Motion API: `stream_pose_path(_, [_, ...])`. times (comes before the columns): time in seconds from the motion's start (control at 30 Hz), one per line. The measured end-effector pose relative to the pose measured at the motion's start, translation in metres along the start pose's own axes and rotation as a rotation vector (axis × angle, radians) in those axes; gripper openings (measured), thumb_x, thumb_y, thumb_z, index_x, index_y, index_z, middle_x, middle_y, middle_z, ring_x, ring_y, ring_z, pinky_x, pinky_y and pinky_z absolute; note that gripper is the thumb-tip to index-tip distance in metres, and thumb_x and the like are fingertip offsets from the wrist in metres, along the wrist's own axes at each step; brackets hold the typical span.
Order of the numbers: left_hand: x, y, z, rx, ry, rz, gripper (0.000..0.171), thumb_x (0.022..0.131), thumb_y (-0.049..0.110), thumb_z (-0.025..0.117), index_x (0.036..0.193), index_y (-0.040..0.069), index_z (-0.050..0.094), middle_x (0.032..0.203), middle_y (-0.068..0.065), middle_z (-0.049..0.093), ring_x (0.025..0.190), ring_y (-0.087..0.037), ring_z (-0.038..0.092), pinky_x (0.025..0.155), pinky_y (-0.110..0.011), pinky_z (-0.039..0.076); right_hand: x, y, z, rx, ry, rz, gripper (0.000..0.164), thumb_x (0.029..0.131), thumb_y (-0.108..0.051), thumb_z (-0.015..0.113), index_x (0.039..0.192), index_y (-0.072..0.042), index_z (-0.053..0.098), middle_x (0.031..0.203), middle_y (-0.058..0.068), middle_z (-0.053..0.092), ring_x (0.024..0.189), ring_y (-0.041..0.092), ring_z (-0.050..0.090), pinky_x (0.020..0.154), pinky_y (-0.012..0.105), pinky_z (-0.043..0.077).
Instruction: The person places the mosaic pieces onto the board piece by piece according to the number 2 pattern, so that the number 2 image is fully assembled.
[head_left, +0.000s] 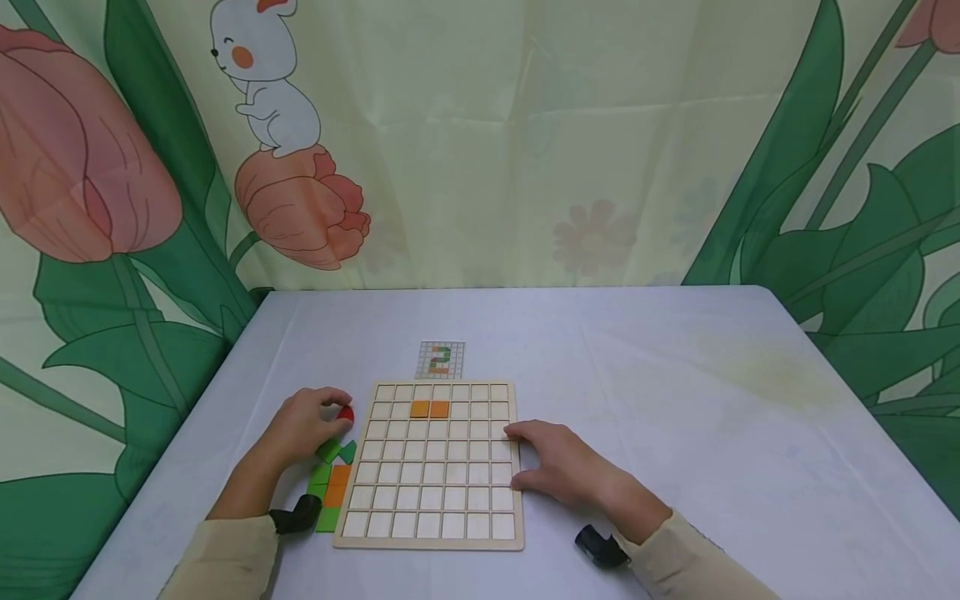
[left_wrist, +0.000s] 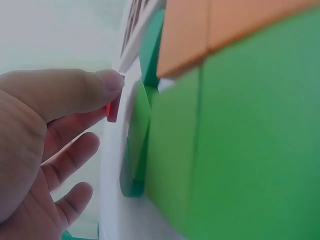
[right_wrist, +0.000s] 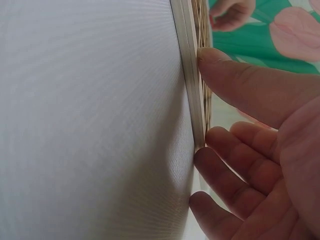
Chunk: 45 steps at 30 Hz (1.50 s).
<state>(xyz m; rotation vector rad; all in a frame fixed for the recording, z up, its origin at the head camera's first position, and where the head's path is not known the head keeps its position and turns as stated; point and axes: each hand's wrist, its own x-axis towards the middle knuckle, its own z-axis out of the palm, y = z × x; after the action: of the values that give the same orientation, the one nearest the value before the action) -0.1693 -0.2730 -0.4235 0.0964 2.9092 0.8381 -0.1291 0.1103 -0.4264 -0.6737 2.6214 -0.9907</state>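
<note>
Wooden and gridded, the board (head_left: 427,475) lies flat on the white-covered counter (head_left: 675,358). Seen from the person's side, with twelve pointing away, a red piece (head_left: 346,414) is at its ten o'clock, just outside the edge. The left hand (head_left: 303,423) grasps that piece between thumb and forefinger, its other fingers loosely bent. At three o'clock the right hand (head_left: 558,458) is relaxed and clenches nothing; its thumb and fingertips touch the board's edge.

Toward twelve o'clock on the board, two orange squares (head_left: 430,409) fill the third and fourth cells of the second row. Between eight and nine o'clock, close beside the board, lie light green pieces (head_left: 327,518), orange tiles (head_left: 340,475) and a dark green piece (head_left: 348,452). Just past the board's twelve o'clock edge is a small pattern card (head_left: 440,360). Farther off at twelve hangs a curtain (head_left: 465,167) printed with tulips and a white rabbit.
</note>
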Motion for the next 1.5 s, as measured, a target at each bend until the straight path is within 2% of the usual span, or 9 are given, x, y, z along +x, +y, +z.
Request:
stream_pose_path(0.27, [-0.002,0.017,-0.002,0.018,0.02,0.054,0.03,0.09,0.012,0.075,0.118,0.003,0.069,0.118,-0.016,0.065,0.115,-0.037,0.051,0.096,-0.056,0.047,0.0,0.0,-0.002,0.001,-0.004,-0.024,0.062,0.083,-0.014,0.081,0.137,0.001,0.055,0.136,0.012,0.058,0.132,0.031,0.049,0.109,0.048,0.038])
stream_pose_path(0.47, [0.001,0.027,0.0,-0.003,0.037,0.111,0.03,0.09,0.012,0.075,0.118,0.002,0.069,0.116,-0.014,0.066,0.116,-0.037,0.051,0.096,-0.056,0.047,0.0,0.0,-0.002,0.002,-0.005,-0.02,0.062,0.083,-0.014,0.081,0.137,0.001,0.055,0.136,0.012,0.058,0.132,0.031,0.049,0.109,0.049,0.037])
stream_pose_path(0.9, [0.013,0.054,0.015,-0.022,0.021,0.127,0.031,0.088,0.015,0.077,0.117,0.004,0.071,0.114,-0.01,0.066,0.117,-0.035,0.052,0.097,-0.054,0.047,0.0,0.001,-0.001,-0.006,-0.008,-0.016,0.063,0.083,-0.016,0.081,0.138,0.001,0.054,0.136,0.012,0.058,0.131,0.03,0.05,0.109,0.049,0.038])
stream_pose_path(1.5, [0.021,0.08,0.042,-0.068,0.01,0.185,0.029,0.087,0.015,0.079,0.114,0.006,0.072,0.11,-0.005,0.067,0.112,-0.027,0.056,0.092,-0.045,0.051,0.0,0.002,-0.001,0.006,-0.011,-0.002,0.064,0.083,-0.015,0.08,0.139,-0.001,0.053,0.137,0.011,0.057,0.131,0.029,0.05,0.108,0.048,0.038])
